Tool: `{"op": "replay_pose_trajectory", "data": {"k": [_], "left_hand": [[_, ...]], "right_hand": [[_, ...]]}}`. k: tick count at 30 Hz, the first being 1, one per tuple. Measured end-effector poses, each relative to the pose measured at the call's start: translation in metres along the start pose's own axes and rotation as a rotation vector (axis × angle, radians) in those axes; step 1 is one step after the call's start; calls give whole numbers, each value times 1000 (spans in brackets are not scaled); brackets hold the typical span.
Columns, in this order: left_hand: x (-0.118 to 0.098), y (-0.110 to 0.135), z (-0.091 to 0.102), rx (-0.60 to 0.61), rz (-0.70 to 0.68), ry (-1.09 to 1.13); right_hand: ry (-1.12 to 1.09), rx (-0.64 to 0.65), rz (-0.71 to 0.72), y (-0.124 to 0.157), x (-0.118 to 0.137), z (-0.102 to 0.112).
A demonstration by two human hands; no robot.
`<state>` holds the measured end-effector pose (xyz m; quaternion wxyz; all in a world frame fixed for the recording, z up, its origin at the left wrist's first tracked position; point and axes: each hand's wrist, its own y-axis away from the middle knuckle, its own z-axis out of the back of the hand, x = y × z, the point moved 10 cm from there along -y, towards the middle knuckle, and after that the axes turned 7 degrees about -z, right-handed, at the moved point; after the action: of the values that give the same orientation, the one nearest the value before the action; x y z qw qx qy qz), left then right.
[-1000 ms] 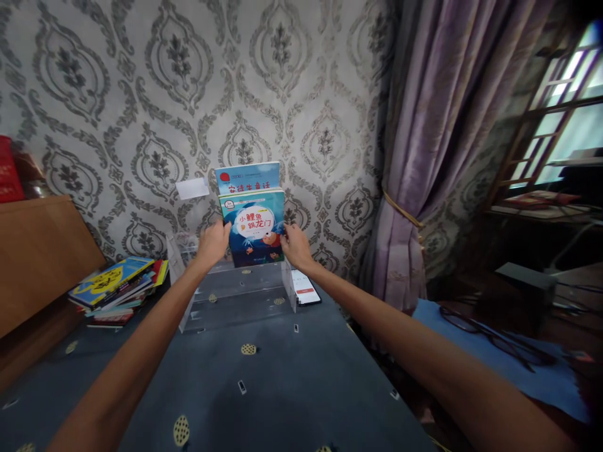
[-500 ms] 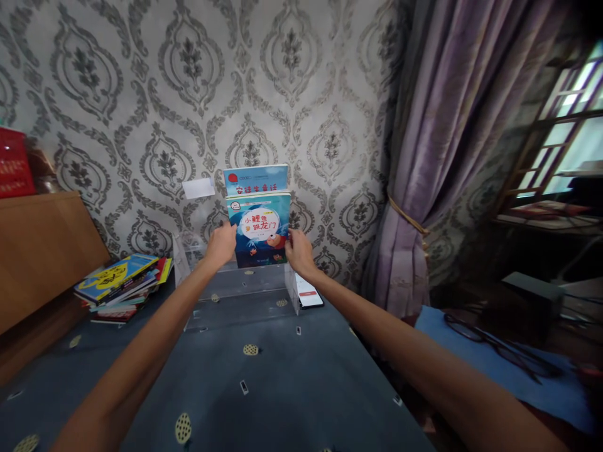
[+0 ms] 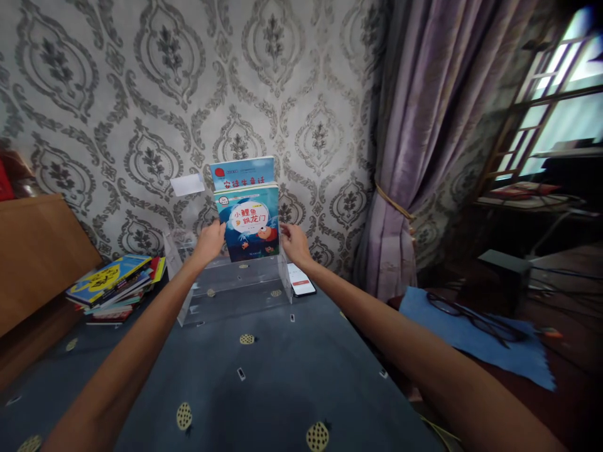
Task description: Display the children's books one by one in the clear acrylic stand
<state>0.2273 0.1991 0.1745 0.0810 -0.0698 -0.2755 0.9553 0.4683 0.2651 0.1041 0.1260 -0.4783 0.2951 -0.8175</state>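
A blue picture book (image 3: 252, 242) with a red fish on its cover stands upright in a clear acrylic rack (image 3: 235, 276). My left hand (image 3: 210, 243) is closed on its left edge, thumb at the front. At the right edge, my right hand (image 3: 296, 245) has its fingers bent around the side of the book; how firmly they press is hard to see. Behind it rises a second, taller blue book (image 3: 242, 171), with only its top part showing. The fingers behind the covers are hidden.
To the left lies a stack of books (image 3: 113, 282) beside a wooden cabinet (image 3: 44, 251). A phone (image 3: 300, 282) with a lit screen rests right of the rack. Glasses (image 3: 471, 317) lie on a blue cloth (image 3: 513, 355) at the right. Patterned wallpaper and a purple curtain (image 3: 400, 157) stand behind.
The view has shifted slightly to the right. The book remains upright in the rack between my hands. My right fingers now overlap the cover less than before.
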Motion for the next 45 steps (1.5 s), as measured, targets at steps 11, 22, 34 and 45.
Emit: {"op": "replay_pose_trajectory", "data": {"k": [11, 22, 34, 45], "left_hand": [[1, 9, -14, 43, -6, -53], [1, 14, -29, 71, 29, -88], [-3, 45, -36, -67, 9, -39], [1, 136, -56, -462, -321, 185]], "right_hand": [[-100, 43, -147, 23, -48, 1], [-131, 67, -133, 70, -49, -18], [-153, 51, -156, 140, -73, -18], [-146, 133, -355, 171, -128, -31]]}}
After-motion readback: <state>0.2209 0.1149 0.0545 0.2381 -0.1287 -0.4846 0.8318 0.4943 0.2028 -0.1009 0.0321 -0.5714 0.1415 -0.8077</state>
